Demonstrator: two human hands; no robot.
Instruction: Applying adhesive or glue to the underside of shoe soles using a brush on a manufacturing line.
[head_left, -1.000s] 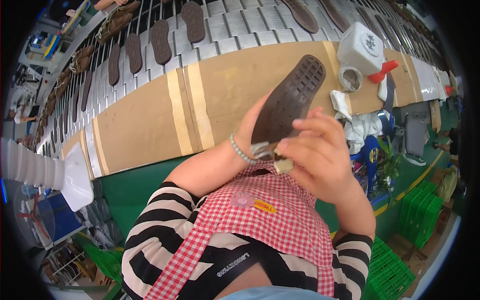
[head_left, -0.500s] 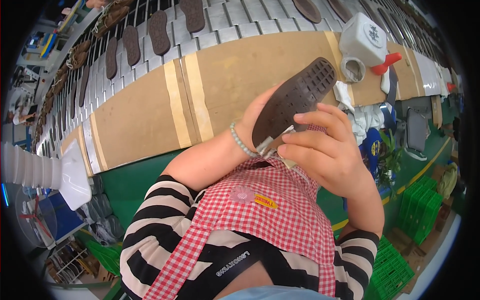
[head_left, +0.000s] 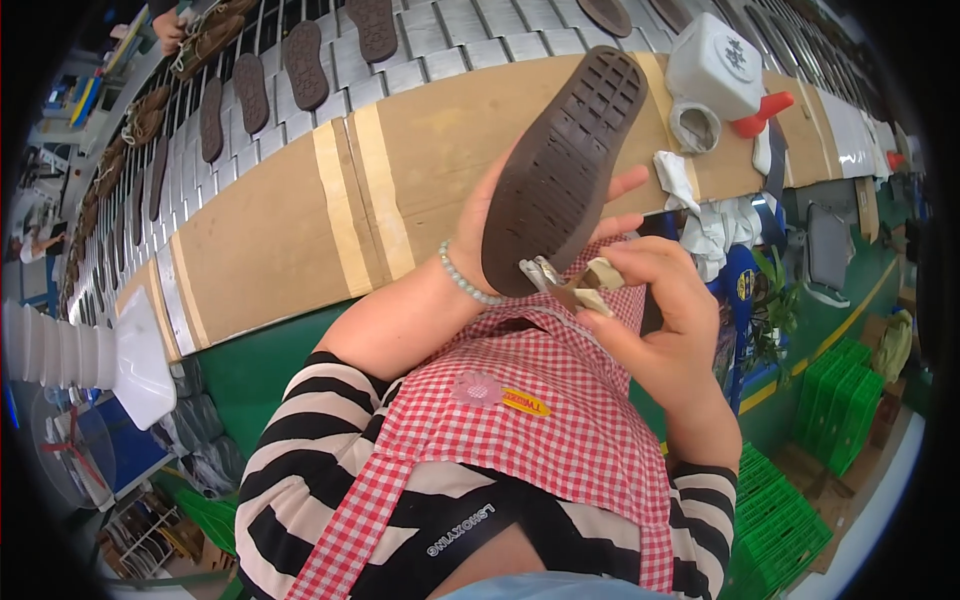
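Note:
A dark brown shoe sole [head_left: 560,170] lies tilted in my left hand [head_left: 472,222], its face of square and slotted recesses toward me. The palm supports it from beneath, and fingertips show past its right edge. Between the thumb and fingers of my right hand [head_left: 672,310] is a small metal clip-like tool [head_left: 541,274], its two grips wrapped in cream tape. Its metal end meets the sole's near end; whether it bites the edge I cannot tell.
Cardboard [head_left: 270,210] covers the bench. Beyond it, a slatted metal conveyor [head_left: 440,40] carries more soles and brown shoes [head_left: 215,38], with another person's hand [head_left: 168,30] beside them. A white plastic container [head_left: 712,65], a red object [head_left: 763,115] and green crates [head_left: 838,405] stand at right.
The sole has been raised and turned more upright in my left hand. My right hand has dropped slightly, and the tape-wrapped tool in its fingers now shows plainly at the sole's near end.

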